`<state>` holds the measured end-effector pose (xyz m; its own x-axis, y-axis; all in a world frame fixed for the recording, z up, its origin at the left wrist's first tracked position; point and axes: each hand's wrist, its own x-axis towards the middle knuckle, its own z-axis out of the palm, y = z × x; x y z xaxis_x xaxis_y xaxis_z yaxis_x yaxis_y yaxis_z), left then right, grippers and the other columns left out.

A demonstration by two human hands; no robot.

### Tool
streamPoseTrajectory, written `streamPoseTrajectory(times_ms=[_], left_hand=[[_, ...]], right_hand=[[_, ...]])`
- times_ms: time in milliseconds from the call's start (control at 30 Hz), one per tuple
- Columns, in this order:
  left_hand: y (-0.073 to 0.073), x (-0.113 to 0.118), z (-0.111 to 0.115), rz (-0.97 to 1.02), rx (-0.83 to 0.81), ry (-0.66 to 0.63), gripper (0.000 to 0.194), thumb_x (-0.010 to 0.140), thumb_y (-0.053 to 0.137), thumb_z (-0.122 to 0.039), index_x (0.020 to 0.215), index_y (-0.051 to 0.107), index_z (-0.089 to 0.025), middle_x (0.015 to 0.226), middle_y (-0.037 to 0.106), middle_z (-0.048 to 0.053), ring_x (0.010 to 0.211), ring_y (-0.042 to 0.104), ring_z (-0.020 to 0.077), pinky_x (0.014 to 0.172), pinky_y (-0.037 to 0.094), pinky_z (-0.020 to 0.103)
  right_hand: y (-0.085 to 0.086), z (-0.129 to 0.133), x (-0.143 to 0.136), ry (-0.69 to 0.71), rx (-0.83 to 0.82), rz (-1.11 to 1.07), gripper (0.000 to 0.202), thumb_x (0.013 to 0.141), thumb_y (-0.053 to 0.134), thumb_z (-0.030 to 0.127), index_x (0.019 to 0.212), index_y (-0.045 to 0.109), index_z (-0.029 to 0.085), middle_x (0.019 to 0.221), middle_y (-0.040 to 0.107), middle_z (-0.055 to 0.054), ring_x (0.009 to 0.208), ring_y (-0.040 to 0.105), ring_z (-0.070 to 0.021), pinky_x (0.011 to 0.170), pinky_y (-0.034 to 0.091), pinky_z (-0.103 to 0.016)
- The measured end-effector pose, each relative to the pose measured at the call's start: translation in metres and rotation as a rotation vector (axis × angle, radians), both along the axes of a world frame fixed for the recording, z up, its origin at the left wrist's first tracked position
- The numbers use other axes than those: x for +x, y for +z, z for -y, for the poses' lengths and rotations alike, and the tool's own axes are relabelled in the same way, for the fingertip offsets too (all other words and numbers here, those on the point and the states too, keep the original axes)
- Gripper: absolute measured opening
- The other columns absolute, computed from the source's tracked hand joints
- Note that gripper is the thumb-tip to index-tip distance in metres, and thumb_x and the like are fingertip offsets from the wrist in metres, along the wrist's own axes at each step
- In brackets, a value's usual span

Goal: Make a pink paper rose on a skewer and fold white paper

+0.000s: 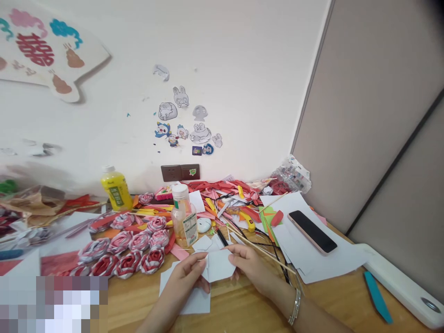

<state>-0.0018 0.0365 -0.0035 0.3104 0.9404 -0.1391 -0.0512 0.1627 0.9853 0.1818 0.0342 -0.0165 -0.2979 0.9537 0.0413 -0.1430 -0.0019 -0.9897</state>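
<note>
Between my two hands is a small piece of white paper [221,266], held just above the wooden table. My left hand [192,273] pinches its left edge with thumb and fingers. On the right side, my right hand [247,263] grips the paper's upper right corner, with a silver bracelet [294,306] on that wrist. Beneath my left hand lies a white sheet [197,303]. Small cut white papers [203,243] and a black pen-like object [222,237] lie just beyond the held paper.
Rolled paper roses [121,243], a yellow bottle [117,189] and a clear jar [183,217] stand left. A phone [312,231] rests on white sheets at right, near a long white device [398,282] and a teal tool [378,297]. Coloured strips and cables [274,247] lie behind.
</note>
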Motion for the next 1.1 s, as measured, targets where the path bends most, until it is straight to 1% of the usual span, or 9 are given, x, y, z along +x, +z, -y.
streamPoseTrajectory(times_ms=[167,267,467,600,667,833,967,1033,1100], left_hand=[[0.0017,0.0009,0.001,-0.016,0.012,0.033,0.052,0.058,0.068,-0.049,0.095,0.06,-0.012,0.038,0.061,-0.004,0.035,0.054,0.0124,0.043,0.038,0.021],[0.0016,0.0014,0.0023,0.007,0.012,0.052,0.05,0.06,0.067,-0.048,0.096,0.061,-0.013,0.038,0.061,-0.005,0.036,0.053,0.0118,0.043,0.038,0.021],[0.0013,0.0002,0.004,0.066,-0.022,0.081,0.041,0.061,0.068,-0.043,0.089,0.064,-0.014,0.045,0.064,-0.003,0.04,0.055,0.0116,0.046,0.039,0.022],[0.0011,-0.001,0.0043,0.05,-0.023,0.083,0.04,0.061,0.069,-0.042,0.088,0.063,-0.013,0.04,0.061,-0.004,0.04,0.056,0.0131,0.048,0.04,0.023],[0.0024,0.0001,0.0057,0.066,-0.034,0.089,0.037,0.061,0.069,-0.041,0.086,0.062,-0.014,0.043,0.062,-0.004,0.04,0.057,0.0125,0.047,0.04,0.022],[0.0047,0.0052,0.0093,0.152,-0.071,0.062,0.03,0.062,0.069,-0.042,0.075,0.059,-0.017,0.056,0.061,-0.005,0.043,0.059,0.0121,0.049,0.045,0.023],[0.0012,0.0065,0.0081,0.051,-0.054,0.033,0.036,0.063,0.063,-0.052,0.067,0.058,-0.016,0.056,0.058,-0.004,0.045,0.059,0.014,0.049,0.048,0.026],[-0.0002,0.0066,0.0071,0.004,-0.042,0.032,0.035,0.062,0.064,-0.051,0.065,0.059,-0.016,0.054,0.058,-0.004,0.045,0.059,0.0139,0.049,0.047,0.025],[-0.0006,0.0069,0.0064,-0.029,-0.03,0.028,0.034,0.059,0.067,-0.05,0.064,0.06,-0.016,0.052,0.057,-0.005,0.044,0.059,0.0139,0.048,0.046,0.024]], right_hand=[[0.0016,0.0021,0.0005,-0.001,-0.025,-0.059,0.027,0.074,0.058,0.027,0.096,0.063,0.013,0.067,0.06,-0.001,0.05,0.052,-0.009,0.048,0.039,-0.02],[0.0005,0.0023,0.0008,-0.041,-0.038,-0.088,0.025,0.073,0.059,0.026,0.095,0.064,0.013,0.067,0.061,-0.001,0.049,0.052,-0.0086,0.048,0.038,-0.02],[-0.0039,0.0006,0.0006,-0.091,-0.016,-0.1,0.02,0.072,0.061,0.026,0.087,0.066,0.013,0.061,0.061,0.0,0.047,0.051,-0.0085,0.048,0.036,-0.02],[-0.0062,-0.0001,0.0005,-0.098,-0.016,-0.104,0.02,0.073,0.06,0.025,0.089,0.066,0.014,0.06,0.061,0.0,0.046,0.051,-0.0086,0.046,0.035,-0.02],[-0.0065,0.0,0.0005,-0.108,-0.015,-0.11,0.02,0.073,0.06,0.025,0.089,0.066,0.014,0.062,0.061,0.0,0.046,0.051,-0.0087,0.046,0.035,-0.02],[-0.0043,0.0006,-0.0006,-0.154,0.018,-0.02,0.016,0.071,0.06,0.025,0.082,0.067,0.015,0.069,0.061,-0.001,0.05,0.051,-0.009,0.047,0.037,-0.02],[-0.0027,0.0013,-0.001,-0.146,0.066,0.083,0.014,0.072,0.058,0.026,0.076,0.068,0.017,0.069,0.06,0.0,0.05,0.051,-0.0095,0.049,0.039,-0.021],[-0.0027,0.0021,-0.0001,-0.127,0.096,0.115,0.015,0.073,0.057,0.027,0.077,0.068,0.018,0.068,0.06,0.0,0.051,0.051,-0.0099,0.05,0.039,-0.022],[-0.0031,0.0033,0.0014,-0.109,0.135,0.155,0.018,0.076,0.055,0.03,0.082,0.068,0.019,0.074,0.061,-0.001,0.054,0.053,-0.011,0.05,0.04,-0.022]])
